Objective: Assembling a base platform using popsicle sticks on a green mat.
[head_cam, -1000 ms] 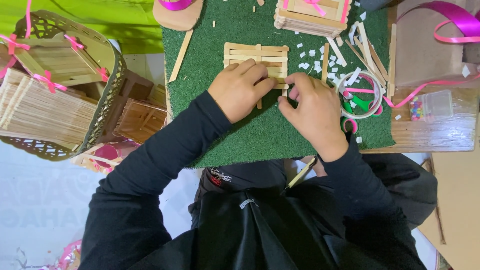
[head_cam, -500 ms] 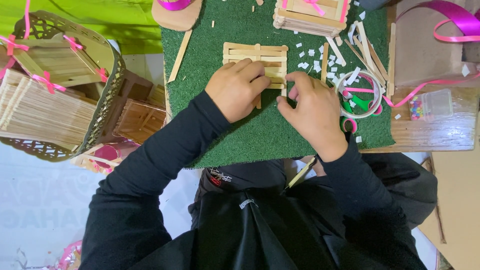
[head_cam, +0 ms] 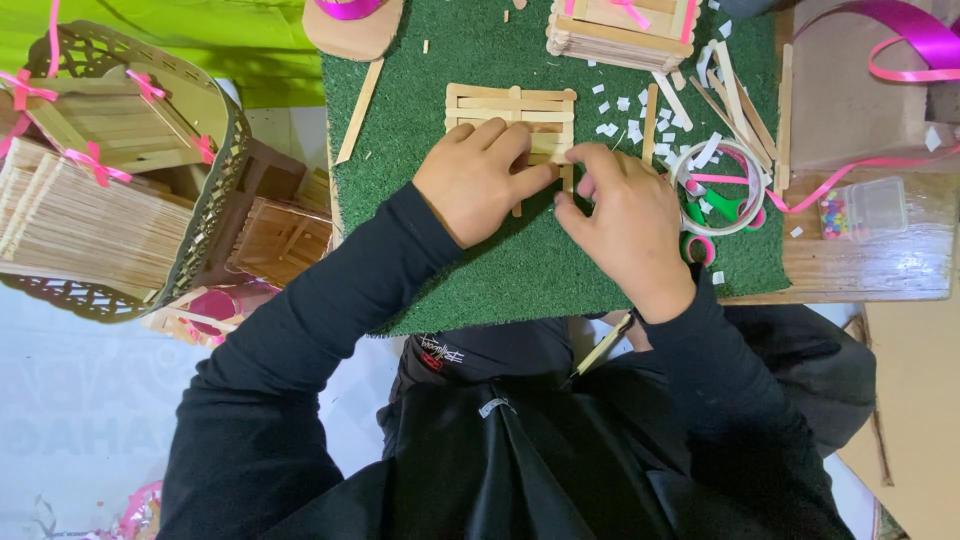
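**Ana:** What are the hands working on?

**Ben:** A flat panel of wooden sticks [head_cam: 512, 112]. It lies on a green grass mat [head_cam: 480, 270] that covers part of a wooden surface [head_cam: 880, 265]. The left hand [head_cam: 478, 178] lies flat on the near part of the panel and presses it down. The right hand [head_cam: 625, 220] is beside it, with the fingers curled in close at the panel's near right corner. I cannot tell if they pinch a stick.

**Ana:** Which way does the panel lie?

**Ben:** Its long side runs left to right. Most of its sticks run that way too. A few cross sticks run from near to far.

**Ana:** What is around it?

**Ben:** Just to the right are white paper bits [head_cam: 618, 108] and loose sticks [head_cam: 735, 95]. Past them is a tape ring [head_cam: 722, 175] and green scissors [head_cam: 722, 208]. Further right sits a small clear box of beads [head_cam: 862, 210]. Behind the panel stands a stick box with a pink ribbon [head_cam: 620, 22]. One loose stick [head_cam: 360, 110] lies slanted to the left.

**Ana:** Is there room to move?

**Ben:** The mat is bare to the left of the panel and in front of the hands, up to its near edge. The right side is crowded. Off the mat's left edge sits a basket [head_cam: 215, 200] full of stick crafts, well apart from the panel. A green cloth [head_cam: 240, 50] lies behind the basket.
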